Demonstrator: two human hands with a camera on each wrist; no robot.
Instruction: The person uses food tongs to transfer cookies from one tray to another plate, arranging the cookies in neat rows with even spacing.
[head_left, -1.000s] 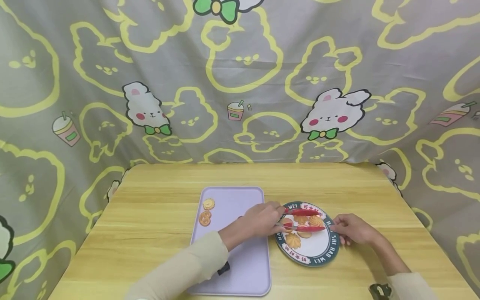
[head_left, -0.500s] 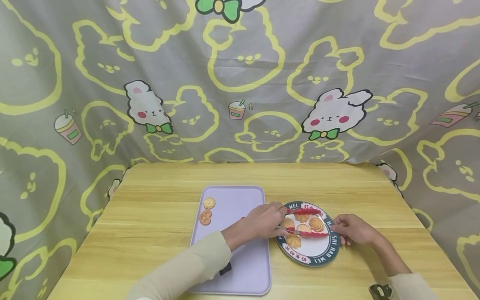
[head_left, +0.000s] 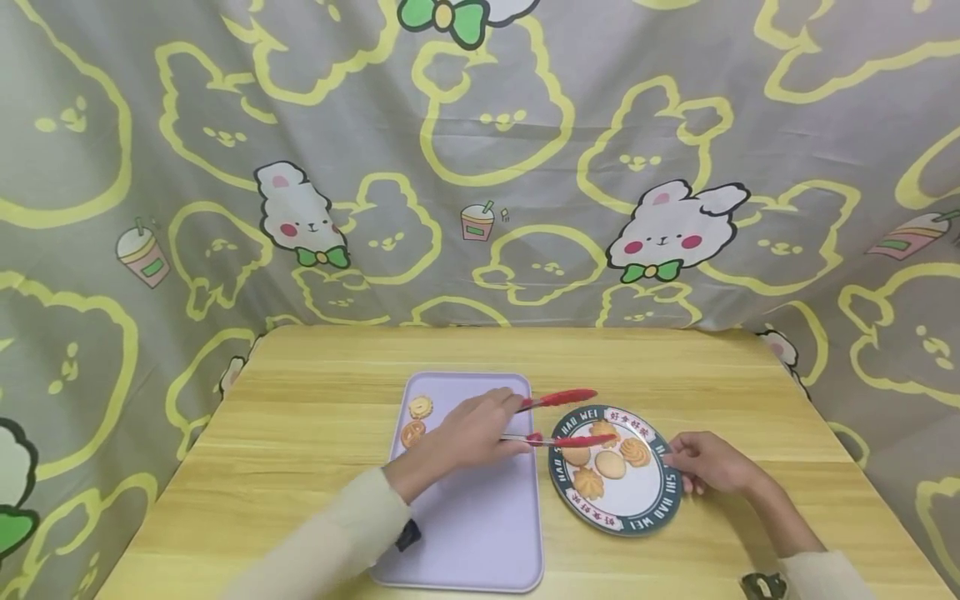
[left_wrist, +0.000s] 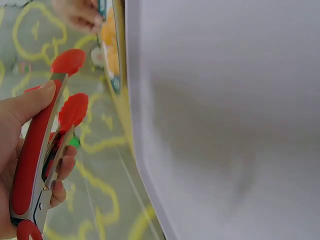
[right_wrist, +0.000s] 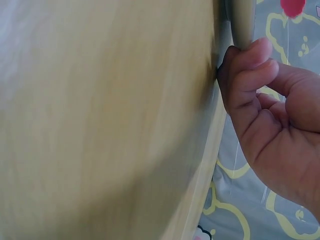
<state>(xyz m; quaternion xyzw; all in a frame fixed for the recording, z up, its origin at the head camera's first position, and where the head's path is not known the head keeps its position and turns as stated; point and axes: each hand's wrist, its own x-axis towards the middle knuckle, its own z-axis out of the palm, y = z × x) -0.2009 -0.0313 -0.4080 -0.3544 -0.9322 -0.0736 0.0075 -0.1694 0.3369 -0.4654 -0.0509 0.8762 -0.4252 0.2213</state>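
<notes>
My left hand [head_left: 480,429] grips a pair of red-tipped tongs [head_left: 576,440] above the right side of the lilac tray [head_left: 487,533]. The tongs' arms stand apart with nothing between the tips; the lower tip overlaps the plate in the head view. In the left wrist view the thumb lies along the tongs' red handle [left_wrist: 35,160], fingers on the far side. My right hand [head_left: 712,462] pinches the right rim of a round plate [head_left: 667,500] with a dark green lettered border. Several cookies lie on the plate, among them a swirled one [head_left: 634,452] and a flower-shaped one [head_left: 588,482].
At the tray's upper left lie a round cookie [head_left: 422,407] and a pretzel-shaped cookie [head_left: 412,432], partly behind my left hand. Tray and plate sit side by side on a wooden table [head_left: 262,467]. A patterned grey curtain [head_left: 525,283] hangs around the back and sides.
My left hand has drawn the tongs leftward, off the cookies and partly over the tray, their arms now wider apart. The cookies stay on the plate. The right hand keeps its hold.
</notes>
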